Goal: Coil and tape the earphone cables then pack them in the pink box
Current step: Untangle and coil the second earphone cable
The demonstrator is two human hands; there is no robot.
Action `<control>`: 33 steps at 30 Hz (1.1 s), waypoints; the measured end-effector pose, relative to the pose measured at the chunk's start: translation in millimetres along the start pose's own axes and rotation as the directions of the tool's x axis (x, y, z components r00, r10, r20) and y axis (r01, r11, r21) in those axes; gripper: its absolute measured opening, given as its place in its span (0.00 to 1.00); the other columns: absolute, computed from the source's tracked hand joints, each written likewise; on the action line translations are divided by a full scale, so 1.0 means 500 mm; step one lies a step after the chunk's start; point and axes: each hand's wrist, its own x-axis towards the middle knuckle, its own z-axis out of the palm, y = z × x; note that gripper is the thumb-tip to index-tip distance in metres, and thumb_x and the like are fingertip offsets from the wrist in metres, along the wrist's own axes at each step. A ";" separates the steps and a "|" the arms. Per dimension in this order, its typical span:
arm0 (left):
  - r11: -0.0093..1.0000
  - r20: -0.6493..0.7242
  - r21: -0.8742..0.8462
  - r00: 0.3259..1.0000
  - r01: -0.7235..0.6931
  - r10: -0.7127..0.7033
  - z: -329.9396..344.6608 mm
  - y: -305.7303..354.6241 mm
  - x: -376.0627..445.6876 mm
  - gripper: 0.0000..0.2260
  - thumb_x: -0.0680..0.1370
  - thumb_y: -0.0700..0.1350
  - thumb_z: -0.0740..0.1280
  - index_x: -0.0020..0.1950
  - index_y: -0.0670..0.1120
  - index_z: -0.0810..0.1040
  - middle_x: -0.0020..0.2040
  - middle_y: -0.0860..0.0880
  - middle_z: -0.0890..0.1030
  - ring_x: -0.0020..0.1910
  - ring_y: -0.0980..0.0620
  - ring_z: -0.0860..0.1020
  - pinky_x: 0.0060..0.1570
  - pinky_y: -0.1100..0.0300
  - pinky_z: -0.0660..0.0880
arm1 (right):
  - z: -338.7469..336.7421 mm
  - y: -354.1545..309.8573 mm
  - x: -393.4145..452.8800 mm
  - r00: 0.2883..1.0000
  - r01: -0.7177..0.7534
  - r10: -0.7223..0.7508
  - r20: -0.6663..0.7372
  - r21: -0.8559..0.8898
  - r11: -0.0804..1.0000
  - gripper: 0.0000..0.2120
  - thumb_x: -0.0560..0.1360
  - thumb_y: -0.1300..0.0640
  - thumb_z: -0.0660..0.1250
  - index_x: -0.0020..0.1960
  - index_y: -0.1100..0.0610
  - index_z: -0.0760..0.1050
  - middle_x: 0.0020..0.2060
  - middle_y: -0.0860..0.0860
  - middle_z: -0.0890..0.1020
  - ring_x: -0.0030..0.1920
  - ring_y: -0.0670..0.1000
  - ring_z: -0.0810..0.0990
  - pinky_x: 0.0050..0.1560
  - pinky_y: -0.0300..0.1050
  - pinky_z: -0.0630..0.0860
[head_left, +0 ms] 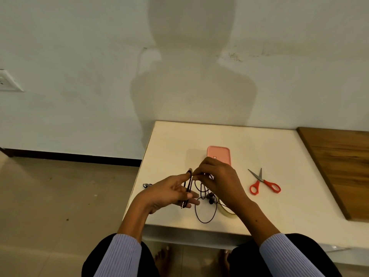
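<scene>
My left hand (pixel 169 193) is held over the white table (pixel 279 176) with its fingers spread, and turns of the black earphone cable (pixel 205 214) are wound round them. My right hand (pixel 217 180) pinches the cable just beside the left fingertips. The loose length hangs down in a loop onto the table, with the earbuds (pixel 210 197) dangling below my right hand. The pink box (pixel 219 154) lies closed behind my right hand, partly hidden by it. A roll of tape (pixel 227 213) peeks out under my right wrist.
Red-handled scissors (pixel 264 184) lie to the right of the hands. A wooden board (pixel 343 166) covers the table's right end. A small silver object (pixel 147 185) sits at the table's left edge. The floor drops away on the left.
</scene>
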 end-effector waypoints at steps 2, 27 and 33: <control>1.000 0.009 -0.020 1.000 -0.001 0.001 0.002 0.002 0.000 0.25 0.79 0.34 0.62 0.73 0.52 0.62 0.58 0.38 0.80 0.55 0.47 0.82 0.55 0.57 0.78 | 0.001 -0.002 -0.001 1.000 -0.011 0.011 -0.014 0.023 1.000 0.04 0.72 0.57 0.71 0.46 0.52 0.82 0.41 0.45 0.79 0.38 0.41 0.74 0.35 0.34 0.70; 0.712 -0.120 -0.635 0.949 -0.300 0.293 0.009 0.036 0.020 0.28 0.76 0.36 0.61 0.75 0.42 0.57 0.58 0.34 0.79 0.58 0.42 0.79 0.52 0.57 0.79 | 0.014 -0.002 0.006 0.918 -0.397 0.360 0.168 0.333 0.855 0.09 0.76 0.67 0.61 0.46 0.62 0.81 0.34 0.46 0.80 0.35 0.46 0.78 0.40 0.40 0.74; 0.825 -0.468 -0.407 0.865 -0.392 0.180 0.005 0.024 0.047 0.31 0.80 0.37 0.61 0.78 0.46 0.49 0.55 0.42 0.83 0.55 0.49 0.82 0.54 0.60 0.78 | 0.026 -0.026 -0.005 0.949 -0.233 0.223 0.221 0.023 0.972 0.12 0.78 0.49 0.62 0.58 0.50 0.80 0.41 0.48 0.85 0.37 0.44 0.79 0.43 0.38 0.75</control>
